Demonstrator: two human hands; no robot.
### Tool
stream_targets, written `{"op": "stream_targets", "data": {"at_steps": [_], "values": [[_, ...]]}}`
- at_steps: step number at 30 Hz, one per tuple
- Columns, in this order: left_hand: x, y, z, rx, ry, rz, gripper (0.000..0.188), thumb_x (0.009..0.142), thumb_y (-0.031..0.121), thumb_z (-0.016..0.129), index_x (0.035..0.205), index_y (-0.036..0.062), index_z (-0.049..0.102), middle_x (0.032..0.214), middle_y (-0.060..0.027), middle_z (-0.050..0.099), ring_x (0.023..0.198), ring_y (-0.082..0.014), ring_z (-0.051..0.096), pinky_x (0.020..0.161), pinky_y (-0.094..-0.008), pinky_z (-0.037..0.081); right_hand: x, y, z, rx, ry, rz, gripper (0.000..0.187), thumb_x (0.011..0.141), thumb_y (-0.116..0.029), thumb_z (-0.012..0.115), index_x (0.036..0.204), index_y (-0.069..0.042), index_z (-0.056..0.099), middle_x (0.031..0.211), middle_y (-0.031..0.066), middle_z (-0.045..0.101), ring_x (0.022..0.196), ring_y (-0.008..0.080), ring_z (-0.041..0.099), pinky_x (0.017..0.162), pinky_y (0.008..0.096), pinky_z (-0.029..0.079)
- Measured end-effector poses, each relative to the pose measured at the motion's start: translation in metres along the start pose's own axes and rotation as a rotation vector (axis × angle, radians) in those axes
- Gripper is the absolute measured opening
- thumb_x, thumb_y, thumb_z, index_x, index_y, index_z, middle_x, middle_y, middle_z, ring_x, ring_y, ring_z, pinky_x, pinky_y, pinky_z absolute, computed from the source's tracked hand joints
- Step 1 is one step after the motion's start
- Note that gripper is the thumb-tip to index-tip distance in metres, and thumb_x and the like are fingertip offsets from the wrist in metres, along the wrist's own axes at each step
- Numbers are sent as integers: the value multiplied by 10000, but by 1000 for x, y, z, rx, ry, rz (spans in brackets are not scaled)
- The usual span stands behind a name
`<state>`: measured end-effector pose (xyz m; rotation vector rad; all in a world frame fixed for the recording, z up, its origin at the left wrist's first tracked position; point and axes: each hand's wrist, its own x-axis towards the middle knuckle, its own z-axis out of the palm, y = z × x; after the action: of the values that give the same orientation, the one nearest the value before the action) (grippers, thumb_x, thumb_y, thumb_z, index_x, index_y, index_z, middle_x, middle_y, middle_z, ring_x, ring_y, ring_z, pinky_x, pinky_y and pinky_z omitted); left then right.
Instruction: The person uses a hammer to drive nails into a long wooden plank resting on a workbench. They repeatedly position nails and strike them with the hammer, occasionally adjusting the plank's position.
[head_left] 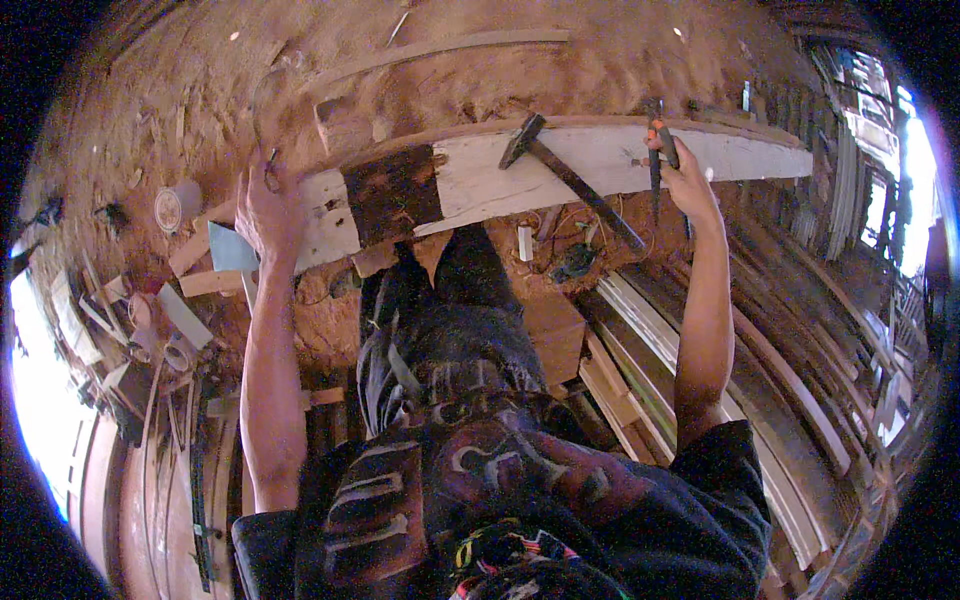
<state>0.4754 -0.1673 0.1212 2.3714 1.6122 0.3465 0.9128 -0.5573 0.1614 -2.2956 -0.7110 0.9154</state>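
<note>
A long white-painted board (490,180) with a dark brown patch (393,197) lies crosswise ahead of me. My right hand (687,182) is closed round pliers (656,160) with orange and dark handles, held over the board's right part. At the board's left end is my left hand (265,218), its fingers drawn together and blurred. A small dark, thin piece (271,172) shows at its fingertips; its kind is unclear. Between the hands a hammer (580,185) rests on the board, its head on the far edge and its handle slanting toward me.
Beside my left wrist is a pale blue flat piece (231,248). A white round container (178,206) stands farther left, above scattered wood offcuts (185,315). Long planks (640,330) lie at the right. Cords and a dark object (575,262) lie on the reddish dirt near the board.
</note>
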Motion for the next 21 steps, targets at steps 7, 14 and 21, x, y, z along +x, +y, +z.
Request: {"op": "stream_targets", "data": {"at_steps": [7,14,21], "values": [[-2,-14,14,47,-7,6,464,934,392,621,1240,46,653,1275,-243,631,1151,-434,609,955,-497,501,16,72,6,-524,396,-46,440,906,-13,592,1341,-34,533,1426,194,510,1298,354,502,1104,441,384],[0,-6,1,75,-101,-46,460,948,381,608,1251,38,650,1290,-222,632,1152,-413,616,957,-487,502,-11,38,30,-769,541,-326,435,942,-233,647,1338,-80,551,1334,197,580,1289,402,488,1068,491,403],[2,-10,3,98,-77,-18,489,961,415,575,1278,48,638,1321,-229,615,1186,-409,603,992,-488,483,-63,-40,100,-589,89,-271,417,952,-312,665,1260,-47,573,1179,187,625,1159,389,567,1003,486,426]]}}
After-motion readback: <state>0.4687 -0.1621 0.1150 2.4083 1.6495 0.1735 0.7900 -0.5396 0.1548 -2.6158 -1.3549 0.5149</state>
